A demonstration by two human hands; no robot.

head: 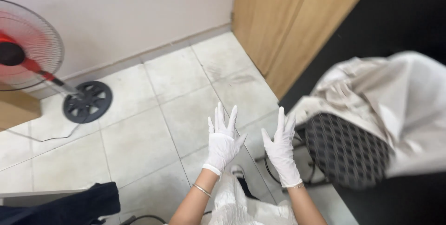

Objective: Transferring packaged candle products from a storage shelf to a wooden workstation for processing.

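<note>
Holding both hands up over the pale tiled floor (139, 141), the person has the left hand in a white disposable glove (223, 143) and the right hand in a matching glove (281, 148) side by side, fingers spread, gripping nothing. Both gloves look fully on. At two o'clock a black mesh chair under grey cloth (346, 150) stands nearest; at ten o'clock, a red-bladed pedestal fan (28, 48). Any grasp would mean lowering a hand first.
</note>
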